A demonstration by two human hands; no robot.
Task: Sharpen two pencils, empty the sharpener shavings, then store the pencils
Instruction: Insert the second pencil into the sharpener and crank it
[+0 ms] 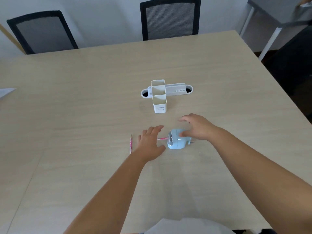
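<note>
Blue sharpener (177,139) under right hand (197,127), fingers (183,119) spread

blue sharpener (177,140) holding pink pencil (161,138), second pencil (131,144) flat

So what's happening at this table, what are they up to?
A person is sharpening pencils at a wooden table. One pink pencil is stuck into a light blue sharpener; the left hand is over that pencil, and the right hand reaches over the sharpener. A second pencil lies to the left. The white pencil holder behind holds no pencils.
</note>
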